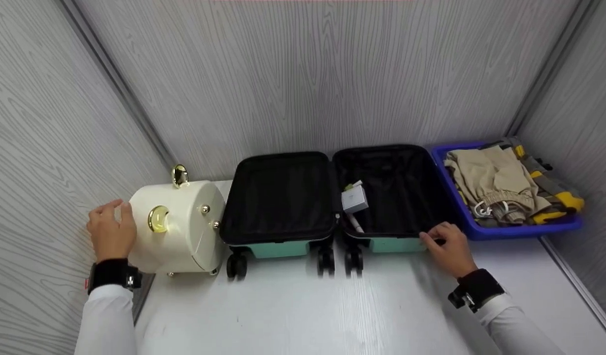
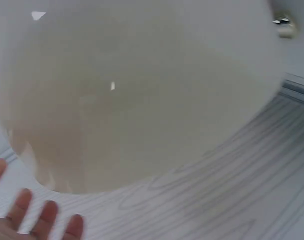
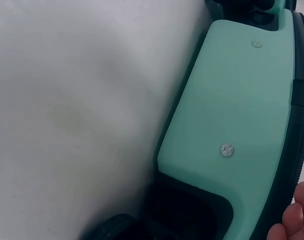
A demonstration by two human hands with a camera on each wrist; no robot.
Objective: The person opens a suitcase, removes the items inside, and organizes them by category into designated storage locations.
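Observation:
In the head view, an open mint-green suitcase [image 1: 281, 250] with a black lining lies flat, its two halves side by side. My right hand [image 1: 451, 249] holds the front right corner of the right half, fingertips [image 3: 293, 218] at the black zippered rim [image 3: 284, 185]. A small pale box [image 1: 354, 198] and a white tube [image 1: 355, 223] lie in that half. My left hand [image 1: 112, 231] is beside the left end of a cream cylindrical case [image 1: 177, 251], fingers spread and holding nothing. In the left wrist view, the case's smooth end [image 2: 142, 100] fills much of the picture.
A blue tray [image 1: 529, 230] stands right of the suitcase, holding folded beige trousers [image 1: 495, 172] and grey-and-yellow clothing [image 1: 554, 197]. Black wheels [image 1: 237, 266] stick out at the suitcase's front. Grey wood-grain panels [image 1: 303, 74] enclose the white table [image 1: 303, 310].

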